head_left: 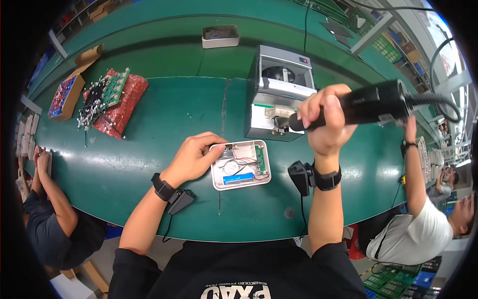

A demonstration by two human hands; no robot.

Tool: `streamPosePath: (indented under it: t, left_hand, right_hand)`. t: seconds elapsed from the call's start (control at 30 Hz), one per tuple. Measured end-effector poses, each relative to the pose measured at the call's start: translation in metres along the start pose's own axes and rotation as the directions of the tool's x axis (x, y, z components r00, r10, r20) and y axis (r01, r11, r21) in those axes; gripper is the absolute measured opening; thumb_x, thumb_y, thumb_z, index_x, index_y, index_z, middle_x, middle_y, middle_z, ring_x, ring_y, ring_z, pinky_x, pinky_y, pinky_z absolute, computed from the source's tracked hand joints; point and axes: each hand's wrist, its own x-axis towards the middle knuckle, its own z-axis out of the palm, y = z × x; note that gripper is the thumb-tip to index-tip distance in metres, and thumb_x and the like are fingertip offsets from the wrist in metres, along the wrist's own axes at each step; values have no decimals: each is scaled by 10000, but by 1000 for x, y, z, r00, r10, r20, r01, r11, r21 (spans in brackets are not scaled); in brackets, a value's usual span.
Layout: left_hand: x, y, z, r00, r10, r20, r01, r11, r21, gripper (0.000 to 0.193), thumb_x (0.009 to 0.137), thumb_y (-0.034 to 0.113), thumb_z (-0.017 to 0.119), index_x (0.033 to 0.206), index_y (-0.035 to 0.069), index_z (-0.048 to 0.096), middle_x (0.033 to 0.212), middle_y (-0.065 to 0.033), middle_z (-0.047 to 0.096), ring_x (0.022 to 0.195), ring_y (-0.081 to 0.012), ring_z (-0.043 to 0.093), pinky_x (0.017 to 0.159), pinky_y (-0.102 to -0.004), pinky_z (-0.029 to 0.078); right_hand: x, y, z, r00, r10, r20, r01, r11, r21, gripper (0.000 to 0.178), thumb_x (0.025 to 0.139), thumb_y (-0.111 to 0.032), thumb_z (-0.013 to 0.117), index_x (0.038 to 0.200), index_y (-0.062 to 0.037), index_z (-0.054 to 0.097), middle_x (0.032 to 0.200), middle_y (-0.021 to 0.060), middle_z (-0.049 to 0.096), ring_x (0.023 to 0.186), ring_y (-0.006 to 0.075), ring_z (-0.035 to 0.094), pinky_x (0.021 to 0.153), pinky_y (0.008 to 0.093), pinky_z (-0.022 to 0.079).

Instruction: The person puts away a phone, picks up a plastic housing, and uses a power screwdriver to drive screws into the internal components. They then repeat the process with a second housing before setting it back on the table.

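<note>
My left hand [195, 157] grips the upper left corner of a white plastic casing [216, 182], its thumb over the rim. The casing lies flat on the bench, its inside facing up. In it are a blue cylindrical battery [238, 178], a green circuit board [260, 159], a round white part [231, 167] and thin red and black wires. Raised at the right, my right hand [326, 119] is wrapped round a black electric screwdriver [373, 102]. The tool is tilted, its nose pointing left at the front of a grey screw feeder [284, 57]. Whether its tip touches the feeder, I cannot tell.
Circuit boards with wires [102, 99] lie on red bubble wrap [134, 92] at the left, beside a cardboard box [62, 107] of small parts. A white tray [220, 42] stands at the back. Co-workers sit on both sides; a cable [438, 102] trails from the screwdriver.
</note>
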Motion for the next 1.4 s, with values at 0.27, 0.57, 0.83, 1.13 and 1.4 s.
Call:
streamPosePath:
  t: [0.27, 0.57, 0.83, 1.13, 1.4]
  left_hand:
    - [-5, 2, -2, 997, 63, -45, -62, 998, 27, 213, 910, 173, 636, 1012, -1, 704, 881, -101, 669, 600, -170, 570, 575, -296, 460]
    - [-3, -1, -1, 997, 73, -34, -72, 997, 40, 185, 917, 130, 613, 1002, -5, 707, 882, -85, 678, 627, -139, 570, 566, -273, 447]
    - [-2, -1, -2, 998, 63, -31, -62, 997, 43, 187, 915, 132, 615, 998, -6, 709, 881, -91, 678, 627, -142, 573, 569, -274, 449]
    - [0, 2, 0, 997, 67, -39, -65, 996, 53, 212, 903, 160, 630, 989, -17, 711, 858, -114, 672, 591, -169, 576, 566, -298, 463]
    - [-2, 2, 0, 996, 77, -52, -76, 997, 25, 207, 921, 156, 613, 997, -8, 714, 870, -98, 676, 619, -146, 571, 577, -283, 457]
  right_hand:
    - [-31, 3, 10, 988, 63, 144, -81, 989, 125, 203, 920, -190, 537, 867, -28, 427, 576, 59, 430, 465, 151, 424, 468, 327, 419]
    - [-42, 32, 26, 987, 91, 132, -101, 992, 75, 192, 908, -148, 577, 874, -30, 430, 591, 64, 448, 472, 150, 434, 472, 325, 428]
    - [-45, 48, 21, 985, 77, 153, -78, 997, -4, 186, 902, -133, 587, 887, -19, 440, 600, 66, 464, 485, 143, 435, 476, 315, 428]
    - [-50, 51, 17, 989, 56, 138, -52, 998, -31, 183, 896, -123, 590, 903, -21, 439, 606, 67, 472, 487, 144, 438, 484, 317, 426]
    - [-25, 0, 14, 998, 18, 63, -25, 994, 103, 176, 915, -166, 564, 909, -34, 449, 616, 61, 455, 483, 161, 445, 496, 338, 430]
